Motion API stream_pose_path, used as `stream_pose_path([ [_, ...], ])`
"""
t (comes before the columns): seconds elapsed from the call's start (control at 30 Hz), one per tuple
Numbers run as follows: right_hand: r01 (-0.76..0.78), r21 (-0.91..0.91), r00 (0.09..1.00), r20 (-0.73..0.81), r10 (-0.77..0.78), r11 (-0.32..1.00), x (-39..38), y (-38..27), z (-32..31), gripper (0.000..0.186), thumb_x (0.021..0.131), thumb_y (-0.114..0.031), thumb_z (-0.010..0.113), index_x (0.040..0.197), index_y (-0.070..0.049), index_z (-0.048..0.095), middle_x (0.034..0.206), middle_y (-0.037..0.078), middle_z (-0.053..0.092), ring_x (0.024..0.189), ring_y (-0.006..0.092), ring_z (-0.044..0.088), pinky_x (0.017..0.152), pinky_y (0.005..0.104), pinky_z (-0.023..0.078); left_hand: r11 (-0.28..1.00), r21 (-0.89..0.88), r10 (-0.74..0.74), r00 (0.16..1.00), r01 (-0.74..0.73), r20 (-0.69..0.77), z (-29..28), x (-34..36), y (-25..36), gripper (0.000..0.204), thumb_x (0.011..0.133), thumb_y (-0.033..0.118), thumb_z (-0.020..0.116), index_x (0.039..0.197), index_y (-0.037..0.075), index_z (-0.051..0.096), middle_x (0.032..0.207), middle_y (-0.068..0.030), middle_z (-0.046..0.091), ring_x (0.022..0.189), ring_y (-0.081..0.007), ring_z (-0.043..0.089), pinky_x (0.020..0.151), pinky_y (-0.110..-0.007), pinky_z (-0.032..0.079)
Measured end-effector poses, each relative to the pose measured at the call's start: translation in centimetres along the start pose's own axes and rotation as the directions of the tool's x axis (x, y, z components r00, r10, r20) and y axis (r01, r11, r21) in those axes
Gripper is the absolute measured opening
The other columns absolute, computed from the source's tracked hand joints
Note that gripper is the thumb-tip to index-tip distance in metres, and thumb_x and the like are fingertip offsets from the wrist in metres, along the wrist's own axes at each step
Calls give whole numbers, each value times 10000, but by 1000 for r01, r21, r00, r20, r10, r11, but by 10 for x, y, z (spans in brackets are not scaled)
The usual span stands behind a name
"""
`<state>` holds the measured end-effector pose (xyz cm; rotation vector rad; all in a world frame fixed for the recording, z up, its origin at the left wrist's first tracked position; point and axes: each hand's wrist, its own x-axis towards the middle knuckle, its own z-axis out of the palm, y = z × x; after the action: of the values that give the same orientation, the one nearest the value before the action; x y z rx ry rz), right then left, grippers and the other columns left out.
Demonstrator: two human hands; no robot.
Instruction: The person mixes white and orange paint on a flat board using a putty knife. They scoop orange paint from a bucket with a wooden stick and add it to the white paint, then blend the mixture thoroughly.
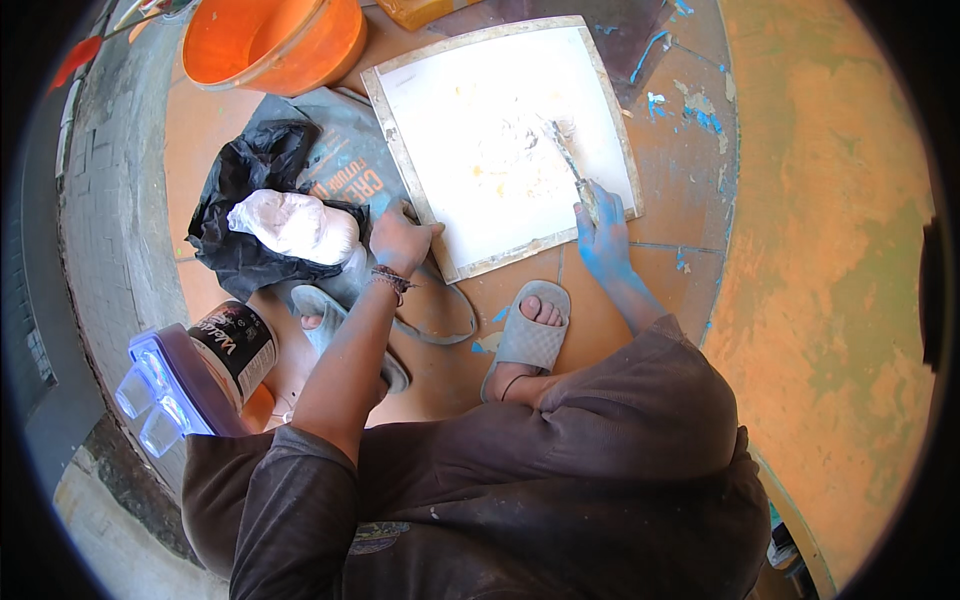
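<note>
A square white board (450, 120) with a worn, pale frame lies tilted on the floor in front of me. Wet white paste (525, 135) and yellowish specks are spread over its middle. My right hand (605, 240), dusted bluish, is wrapped round the handle of a putty knife or small trowel (568, 155). Its blade end rests in the paste, though glare washes out its shape. At the board's left edge is my left hand (400, 243), with curled fingers and the thumb over the frame. Left of it, a white bag of powder (300, 228) sits in a crumpled black plastic bag (240, 255).
An orange basin (330, 50) stands at the far left. A grey printed sack (350, 140) lies beside the board. Near my left knee are a black-and-white tub (235, 345) and a purple plastic container (180, 385). My sandalled feet flank the board's near corner. A yellow-orange wall (820, 250) bounds the right.
</note>
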<state>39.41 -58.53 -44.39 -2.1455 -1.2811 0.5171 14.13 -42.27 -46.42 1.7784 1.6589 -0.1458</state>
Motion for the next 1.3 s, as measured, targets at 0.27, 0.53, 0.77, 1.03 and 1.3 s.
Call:
stream_pose_path([
  [0.27,-18,12,1000,-2,18,1000,-2,0,-1,381,925,-189,532,1230,28,463,1089,230,521,999,380,524,874,416,428,1000,11,-16,1000,16,22,-4,-2,5,508,601,313,821,978,36,623,865,-144,680,827,-304,657,738,-395,509],
  [0.53,40,-38,998,-47,-42,998,1,6,-3,379,899,-158,540,1232,10,466,1086,223,522,972,390,539,824,432,450,999,0,-37,996,37,77,-6,0,4,537,606,347,827,995,42,616,901,-160,678,887,-323,649,776,-417,508],
  [0.77,24,-60,999,-23,-25,998,19,-4,-25,402,905,-234,560,1209,24,507,1027,220,586,950,382,576,835,433,453,999,-15,-37,998,38,52,-5,-2,4,522,610,341,820,983,42,611,870,-152,673,855,-316,650,751,-406,502],
  [1.03,258,-184,940,275,-202,948,89,-82,-37,299,851,-191,579,1119,-60,597,926,166,574,837,295,606,694,401,500,999,-18,31,999,-31,-37,2,-9,-3,508,639,329,795,1004,36,597,824,-132,665,794,-315,645,707,-397,496],
  [1.3,693,-361,712,479,-514,624,132,-127,7,222,749,-98,586,952,-56,664,911,126,553,920,248,568,672,349,520,999,-32,-2,1000,1,-23,1,-12,-3,537,647,339,789,1038,34,585,792,-142,658,779,-320,644,701,-405,495],
])
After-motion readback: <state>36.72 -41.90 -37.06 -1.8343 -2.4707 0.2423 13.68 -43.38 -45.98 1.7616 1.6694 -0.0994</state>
